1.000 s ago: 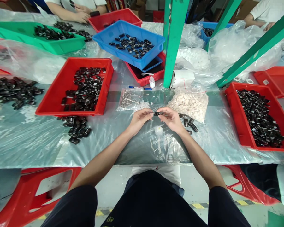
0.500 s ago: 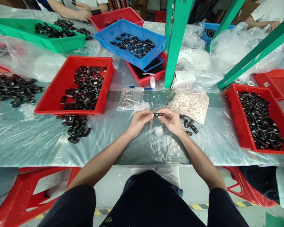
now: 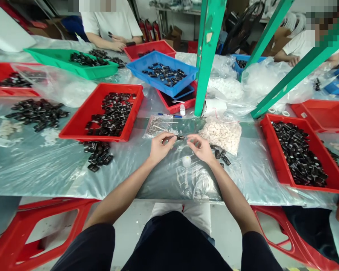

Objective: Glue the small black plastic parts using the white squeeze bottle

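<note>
My left hand (image 3: 161, 146) and my right hand (image 3: 201, 148) meet over the plastic-covered table (image 3: 45, 169), both pinching a small black part (image 3: 182, 138) held between their fingertips. A small white cap (image 3: 187, 161) lies on the table just below the hands. A few loose black parts (image 3: 220, 155) lie right of my right hand, in front of a bag of pale small pieces (image 3: 222, 133). A clear bag of metal pins (image 3: 157, 125) lies just beyond my left hand.
A red tray (image 3: 80, 120) of black parts stands at the left, with a loose pile (image 3: 98, 157) before it. Another red tray (image 3: 274, 158) is at the right. Blue (image 3: 147, 75) and green (image 3: 59, 64) trays lie beyond. A green post (image 3: 205, 56) rises ahead. Other people sit opposite.
The camera has tilted up, so the far side of the table and the people there show more. My hands stay together on the black part, shifted slightly left in view.
</note>
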A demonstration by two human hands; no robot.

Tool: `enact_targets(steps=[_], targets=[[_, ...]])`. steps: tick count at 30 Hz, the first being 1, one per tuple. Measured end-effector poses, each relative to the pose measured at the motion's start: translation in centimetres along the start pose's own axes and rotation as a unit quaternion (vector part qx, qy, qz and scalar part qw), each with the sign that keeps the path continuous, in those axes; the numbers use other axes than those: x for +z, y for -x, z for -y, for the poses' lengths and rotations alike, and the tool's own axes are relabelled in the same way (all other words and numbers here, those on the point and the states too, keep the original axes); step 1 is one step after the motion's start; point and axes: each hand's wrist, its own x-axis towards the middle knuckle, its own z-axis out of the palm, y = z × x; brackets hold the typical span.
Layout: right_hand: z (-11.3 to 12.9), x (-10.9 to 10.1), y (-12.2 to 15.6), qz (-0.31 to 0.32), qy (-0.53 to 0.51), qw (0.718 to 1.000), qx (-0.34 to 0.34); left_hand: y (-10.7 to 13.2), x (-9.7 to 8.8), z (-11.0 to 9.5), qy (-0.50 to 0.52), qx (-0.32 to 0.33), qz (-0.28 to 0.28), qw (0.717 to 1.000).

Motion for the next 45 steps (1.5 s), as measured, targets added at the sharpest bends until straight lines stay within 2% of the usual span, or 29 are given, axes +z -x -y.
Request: enact_targets(steps=[3,6,10,14,16,18,21,24,28,31,33,34,36,38,40,45], targets=[[-0.3,-0.7,-0.3,-0.043,0.002,0.999,0.017,-0.8,-1.1,0.6,0.068,-0.077,-0.118,0.988],[-0.9,-1.2,-0.6,-0.075,0.025,0.997,0.021,-0.2,-4.1,1.2,0.107,-0.126,-0.189,0.968],[-1.6,-1.5,-1.1,-0.088,0.085,0.992,0.010,2.9,-10.9,2.0,0.002,-0.119,-0.266,0.957],[-1.6,-1.3,-1.2,-0.085,0.075,0.994,0.003,5.3,-18.0,2.3,-0.078,-0.156,-0.376,0.910],[-1.5,-1.1,-1.2,-0.087,0.068,0.994,-0.002,5.5,-20.6,2.4,-0.080,-0.205,-0.402,0.889],[-1.4,-0.9,-1.1,-0.088,0.061,0.994,-0.005,5.3,-22.3,2.4,-0.065,-0.246,-0.427,0.868],[-1.3,-0.8,-1.1,-0.089,0.040,0.995,-0.009,5.3,-23.2,2.1,-0.059,-0.253,-0.449,0.855],[-1.1,-1.0,-1.1,-0.101,0.014,0.995,-0.014,5.9,-22.3,1.8,-0.076,-0.233,-0.434,0.867],[-1.0,-1.4,-1.2,-0.121,-0.016,0.992,-0.012,6.7,-19.4,2.1,-0.113,-0.209,-0.371,0.898],[-1.0,-1.4,-1.3,-0.129,-0.032,0.991,-0.006,6.9,-17.3,2.7,-0.141,-0.182,-0.306,0.924],[-0.9,-1.3,-1.3,-0.133,-0.036,0.991,-0.002,6.8,-16.7,3.4,-0.228,-0.139,-0.234,0.935],[-0.9,-1.3,-1.2,-0.134,-0.035,0.990,-0.001,6.7,-16.7,3.7,-0.296,-0.112,-0.187,0.930],[-1.0,-1.3,-1.1,-0.134,-0.026,0.991,0.000,6.3,-17.4,4.5,-0.430,-0.069,-0.095,0.895],[-1.1,-1.4,-0.9,-0.132,-0.013,0.991,0.001,5.7,-18.8,5.1,-0.492,-0.058,-0.048,0.867],[-1.2,-1.5,-0.8,-0.135,0.005,0.991,0.000,5.0,-20.6,5.5,-0.498,-0.057,-0.033,0.865],[-0.9,-1.8,-0.5,-0.164,0.065,0.984,-0.005,3.9,-25.2,6.2,-0.462,-0.041,-0.034,0.885]])
